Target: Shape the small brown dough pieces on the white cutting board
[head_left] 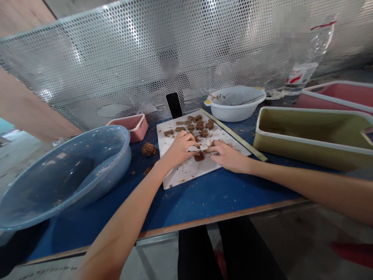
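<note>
Both bare hands meet over a white, flat, rectangular board (186,174) on the blue-topped worktop (201,198). A small, flat, squarish brown piece (199,157) lies on the board directly below the fingertips, between the two hands. The left hand (181,147) has its fingers curled in towards the piece's far edge; the right hand (229,156) reaches in from the other side with bent fingers, neither spread nor clenched. Whether either hand truly pinches the piece, I cannot tell, since the fingers hide the contact.

Just beyond the left hand's knuckles, a loose group of small brown blocky pieces (180,129) is spread over the board. Left of that hand, off the board, sits a rough, rounded brown lump (148,149); beyond the right hand, a long, narrow yellow-green strip (233,134) lies along the board's edge.

To handle the piece well, light, even pressure from both sides seems best, as crumbs around it suggest brittle material. Fingertips should work low and close to the board, forearms steady, so the left knuckles do not brush the pieces beyond them. Crumbs swept from under the piece would help it lie flat.
</note>
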Motion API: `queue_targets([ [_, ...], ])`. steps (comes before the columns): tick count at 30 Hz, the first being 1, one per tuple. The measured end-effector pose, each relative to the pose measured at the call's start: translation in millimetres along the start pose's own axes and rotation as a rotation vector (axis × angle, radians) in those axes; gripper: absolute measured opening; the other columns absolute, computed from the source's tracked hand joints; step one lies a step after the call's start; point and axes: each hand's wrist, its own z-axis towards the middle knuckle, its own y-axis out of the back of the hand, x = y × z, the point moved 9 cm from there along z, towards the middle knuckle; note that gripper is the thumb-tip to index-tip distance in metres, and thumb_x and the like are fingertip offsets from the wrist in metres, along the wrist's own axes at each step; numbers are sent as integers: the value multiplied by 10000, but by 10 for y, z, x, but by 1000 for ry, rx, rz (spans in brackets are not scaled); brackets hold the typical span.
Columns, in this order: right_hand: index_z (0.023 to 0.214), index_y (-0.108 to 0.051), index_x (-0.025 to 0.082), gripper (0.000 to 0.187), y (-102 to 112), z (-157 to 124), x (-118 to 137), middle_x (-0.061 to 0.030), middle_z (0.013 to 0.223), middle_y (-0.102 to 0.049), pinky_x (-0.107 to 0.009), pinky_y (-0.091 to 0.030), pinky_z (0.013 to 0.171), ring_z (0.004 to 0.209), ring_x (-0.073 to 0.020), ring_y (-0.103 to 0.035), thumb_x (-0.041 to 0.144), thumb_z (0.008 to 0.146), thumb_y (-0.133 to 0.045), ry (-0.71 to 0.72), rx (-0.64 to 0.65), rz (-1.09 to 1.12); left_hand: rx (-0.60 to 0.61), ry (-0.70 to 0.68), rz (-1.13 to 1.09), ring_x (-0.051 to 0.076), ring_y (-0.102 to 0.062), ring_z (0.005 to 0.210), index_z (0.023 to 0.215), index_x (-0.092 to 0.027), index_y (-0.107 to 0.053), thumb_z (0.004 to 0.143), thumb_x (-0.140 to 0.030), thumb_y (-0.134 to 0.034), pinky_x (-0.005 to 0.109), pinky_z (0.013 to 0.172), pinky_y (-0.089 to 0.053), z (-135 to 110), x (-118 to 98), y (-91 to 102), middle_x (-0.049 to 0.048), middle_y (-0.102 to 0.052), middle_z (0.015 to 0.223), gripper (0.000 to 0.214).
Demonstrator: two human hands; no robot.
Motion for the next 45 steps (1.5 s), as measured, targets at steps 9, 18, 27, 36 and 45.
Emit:
queue_targets([
  [9, 1190, -863, 292, 335, -19, -9, 1, -112, 1138, -703, -472, -492, 1079, 1198, -337, -644, 291, 994, -591, 47, 3, 3, 13, 2, 8, 302, -557, 1097, 1069, -222, -826, 983, -352, -842, 501, 1032, -503, 2, -12, 5, 86, -705, 1076, 157],
  [18, 1215, -842, 258, 369, 23, 8, 9, -127, 1186, -671, -557, -434, 1141, 1314, -377, -573, 254, 988, -551, 9, 13, -39, 45, 40, 8, 300, -546, 1113, 1108, -214, -831, 1002, -397, -832, 486, 1043, -482, -12, -11, 66, 87, -711, 1109, 211],
  [27, 1236, -856, 285, 397, 2, -1, 32, -127, 1232, -679, -552, -441, 1164, 1346, -366, -577, 210, 999, -546, 17, 30, -24, 85, 96, -1, 303, -567, 1096, 1074, -209, -852, 1017, -442, -809, 512, 1044, -499, -176, -42, 140, 96, -697, 1078, 244],
  [36, 1298, -843, 330, 411, -16, -6, 44, -119, 1232, -668, -571, -425, 1191, 1379, -374, -565, 221, 1017, -564, 28, 60, -46, 59, 118, 89, 307, -544, 1151, 1125, -184, -821, 1134, -379, -608, 543, 1119, -492, -281, -193, 265, 114, -669, 1134, 290],
  [45, 1328, -826, 310, 426, -37, 4, 20, -127, 1237, -649, -581, -432, 1198, 1357, -378, -556, 216, 1003, -566, 60, 75, -20, 123, 115, 110, 341, -550, 1200, 1211, -186, -809, 1010, -596, -774, 534, 1104, -510, -280, -254, 105, 127, -665, 1171, 458],
])
